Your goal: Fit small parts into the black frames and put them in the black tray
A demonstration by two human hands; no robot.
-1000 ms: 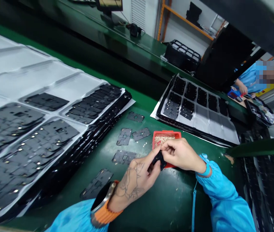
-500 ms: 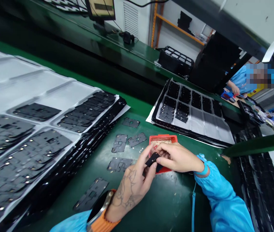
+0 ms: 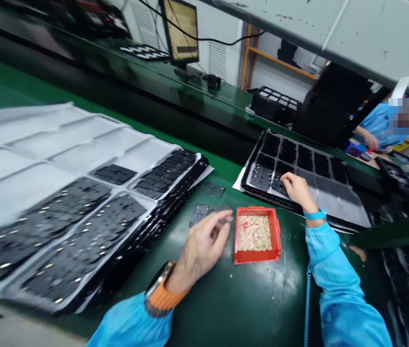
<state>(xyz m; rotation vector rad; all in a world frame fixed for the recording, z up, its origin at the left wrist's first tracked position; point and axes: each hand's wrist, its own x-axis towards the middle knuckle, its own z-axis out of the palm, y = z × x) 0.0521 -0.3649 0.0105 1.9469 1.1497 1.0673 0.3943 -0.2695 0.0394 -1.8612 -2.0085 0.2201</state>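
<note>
My right hand [image 3: 299, 192] reaches over the smaller tray [image 3: 322, 195] on the right, its fingers pinched at the edge of a flat black plate [image 3: 278, 184] in a front compartment. The fingertips partly hide that plate. My left hand [image 3: 206, 241] hovers above the green bench, fingers loosely curved, with a gap between thumb and fingers and nothing seen in it. Just right of it stands a red bin [image 3: 276, 243] holding many tiny pale pieces and a few red ones. Behind my left hand lie several loose black plates [image 3: 214, 188], some partly covered by it.
A large stacked tray [image 3: 77, 161] with rows of black plates fills the left side. A blue coiled cord [image 3: 307, 308] hangs by my right sleeve. At the back are a monitor [image 3: 182, 33] and a black crate [image 3: 275, 106]. Another person [image 3: 377, 127] works at far right.
My hands have come apart. The right has moved from above the red bin to the right tray; the left no longer holds the small black part. The view has shifted, uncovering the bin.
</note>
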